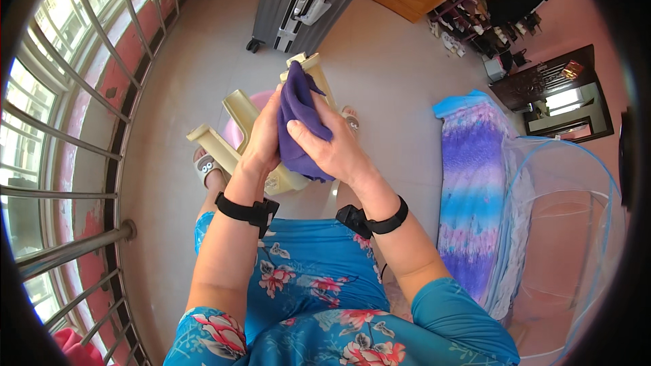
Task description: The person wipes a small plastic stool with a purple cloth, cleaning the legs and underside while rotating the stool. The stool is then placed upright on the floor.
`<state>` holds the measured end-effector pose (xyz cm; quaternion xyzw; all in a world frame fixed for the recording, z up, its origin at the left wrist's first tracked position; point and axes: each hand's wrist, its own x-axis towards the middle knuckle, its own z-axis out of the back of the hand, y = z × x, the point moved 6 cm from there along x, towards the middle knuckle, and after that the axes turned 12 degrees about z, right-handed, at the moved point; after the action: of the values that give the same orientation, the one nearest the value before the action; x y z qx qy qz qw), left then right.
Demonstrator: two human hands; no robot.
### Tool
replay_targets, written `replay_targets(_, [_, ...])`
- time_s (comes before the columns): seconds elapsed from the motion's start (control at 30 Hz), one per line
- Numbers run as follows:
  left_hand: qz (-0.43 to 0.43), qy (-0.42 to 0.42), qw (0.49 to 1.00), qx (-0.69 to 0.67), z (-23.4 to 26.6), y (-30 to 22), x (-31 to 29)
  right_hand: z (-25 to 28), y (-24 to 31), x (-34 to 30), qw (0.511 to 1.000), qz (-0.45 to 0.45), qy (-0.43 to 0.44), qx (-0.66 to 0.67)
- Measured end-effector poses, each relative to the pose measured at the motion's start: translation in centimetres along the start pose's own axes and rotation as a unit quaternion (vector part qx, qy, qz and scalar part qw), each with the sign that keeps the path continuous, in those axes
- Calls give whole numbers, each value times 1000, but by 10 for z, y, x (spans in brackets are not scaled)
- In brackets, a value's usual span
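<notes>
Closed grey suitcase, cropped above; pink object, partly hidden; my left hand and right hand press purple cloth between them.

Shot from a head-worn mount, a wide fisheye view looks steeply down and forward over blue, pink-flowered cloth clothing. The bare left hand and bare right hand show close below the lens, just above mid-frame. Curved silver metal window bars bow along the left rim; a grey ridged suitcase stands farther off at the top. Near the blackened right edge, detail appears too dim to read surely.
</notes>
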<state>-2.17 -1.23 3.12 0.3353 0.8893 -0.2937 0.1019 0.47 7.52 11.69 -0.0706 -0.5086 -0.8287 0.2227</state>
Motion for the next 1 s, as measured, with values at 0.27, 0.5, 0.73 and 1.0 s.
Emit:
replay_targets(0.27, [-2, -17, 999, 31, 4, -6, 6, 9, 3, -18, 980, -65, 63, -177])
replay_targets(0.5, [-18, -58, 991, 120, 16, -17, 5, 5, 2, -83, 986, -60, 38, -151])
replay_targets(0.73, [-27, -97, 987, 121, 15, -19, 5, 51, 18, -22, 966, 80, -122, -214])
replay_targets(1.0, [-102, -188, 943, 256, 25, -36, -2, 26, -10, 8, 971, 48, -59, -225])
